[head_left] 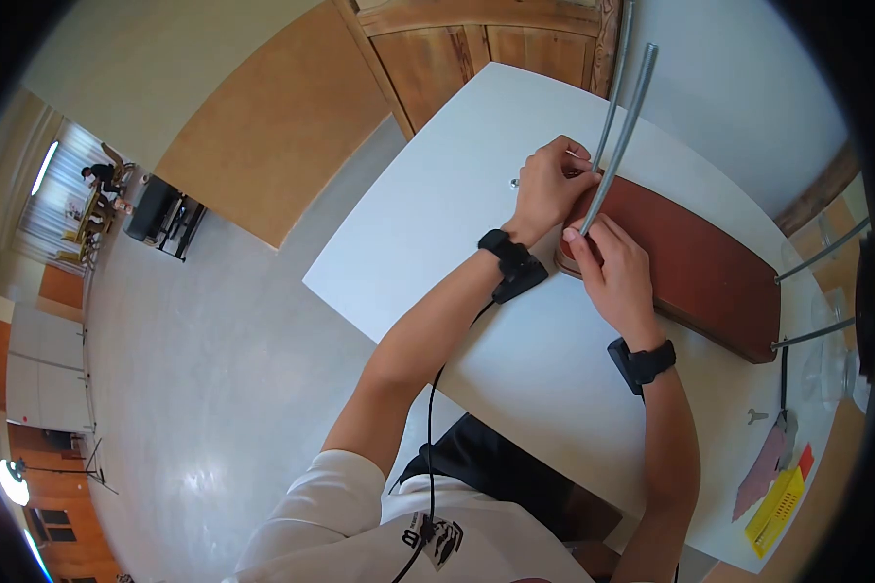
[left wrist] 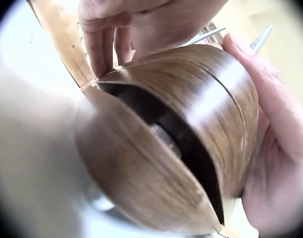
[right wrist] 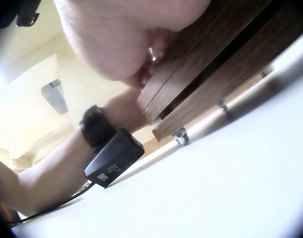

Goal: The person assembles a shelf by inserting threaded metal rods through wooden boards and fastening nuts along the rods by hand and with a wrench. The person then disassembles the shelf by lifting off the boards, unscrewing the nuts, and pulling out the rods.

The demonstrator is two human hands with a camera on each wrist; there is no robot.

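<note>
Right, from my end: head view gives me the red-brown top of the box (head_left: 705,267), lying on the white table (head_left: 428,180) near its R edge; it can't show me the side seam. L wrist view does: wood-grain sides w/ a long dark gap (left wrist: 193,156) btwn upper & lower parts. R wrist view adds small metal feet (right wrist: 180,136) underneath, which head view doesn't show.

Containers: inside the box, thru the gap, I get a shiny metal part (left wrist: 165,139), details too blurred to ID. Yellow tray (head_left: 776,513) is at the table's near R corner, a red piece (head_left: 806,460) beside it; can't tell what's in it.

Fingers: my L hand (head_left: 546,194) is curled, thumb & index close tog., pinching the far rod (head_left: 613,97) low down at the box's end. My R hand (head_left: 616,277) has thumb & index nearly closed, gripping the foot of the near rod (head_left: 633,112), w/ palm along the box's side. Both rods stand up at a tilt. Small wrench (head_left: 756,417) lies on the table, well apart from both hands.
</note>
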